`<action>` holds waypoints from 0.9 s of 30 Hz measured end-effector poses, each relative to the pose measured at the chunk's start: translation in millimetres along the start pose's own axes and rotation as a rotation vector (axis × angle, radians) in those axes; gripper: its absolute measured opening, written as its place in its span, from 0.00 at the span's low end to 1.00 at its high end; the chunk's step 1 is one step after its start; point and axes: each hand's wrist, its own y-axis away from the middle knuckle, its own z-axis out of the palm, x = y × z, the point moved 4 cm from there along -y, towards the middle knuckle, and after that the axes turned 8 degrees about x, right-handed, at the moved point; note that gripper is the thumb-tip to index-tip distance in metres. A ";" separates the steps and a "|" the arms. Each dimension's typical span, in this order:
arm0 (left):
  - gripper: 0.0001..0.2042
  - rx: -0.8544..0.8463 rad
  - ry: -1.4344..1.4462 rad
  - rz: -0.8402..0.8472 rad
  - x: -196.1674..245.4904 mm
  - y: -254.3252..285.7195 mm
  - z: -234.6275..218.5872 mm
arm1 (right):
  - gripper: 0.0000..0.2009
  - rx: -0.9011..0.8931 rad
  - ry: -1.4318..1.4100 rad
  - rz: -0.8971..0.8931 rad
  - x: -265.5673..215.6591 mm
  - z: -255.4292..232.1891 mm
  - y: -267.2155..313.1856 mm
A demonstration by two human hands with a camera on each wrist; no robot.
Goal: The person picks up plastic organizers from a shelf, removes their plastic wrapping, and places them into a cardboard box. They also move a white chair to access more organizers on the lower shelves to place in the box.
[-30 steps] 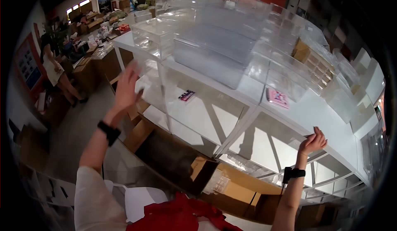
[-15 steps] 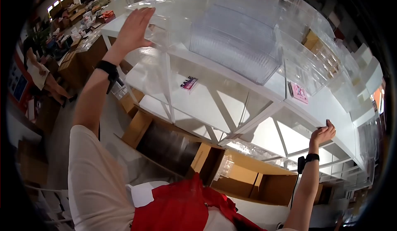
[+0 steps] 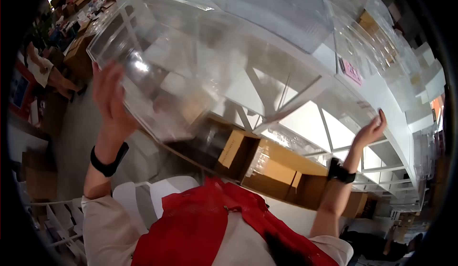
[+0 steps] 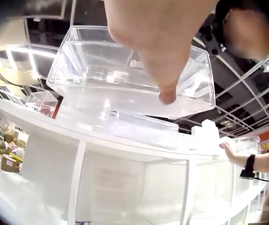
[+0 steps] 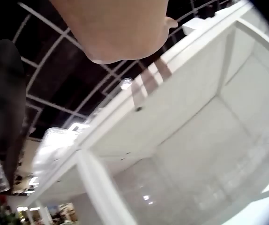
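A clear plastic box [image 3: 157,42] tilts over the left part of the white shelving unit [image 3: 381,94], blurred in the head view. My left hand [image 3: 112,101] grips it by its near left side. The left wrist view shows the thumb lying across the wall of the same clear box [image 4: 106,77], the fingers mostly hidden. My right hand [image 3: 371,130] is raised beside the unit's top front edge, fingers loosely extended and holding nothing. In the right wrist view that hand [image 5: 120,28] is close over the white edge, with finger-shaped shadows on it.
More clear boxes [image 3: 281,11] are stacked on the unit's top, near a pink card [image 3: 352,71]. Open cardboard boxes [image 3: 272,170] stand below, between my body and the shelves. A white chair [image 3: 174,185] is close to me. Another person [image 3: 43,70] stands at far left.
My left hand has reached to the unit's top, taken hold of a clear box and drawn it down toward me. The right hand has stayed by the front edge, shifting slightly.
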 end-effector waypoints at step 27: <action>0.34 -1.075 0.865 -0.221 350.3 108.6 125.8 | 0.35 -0.499 -0.647 2.679 83.1 -243.4 313.7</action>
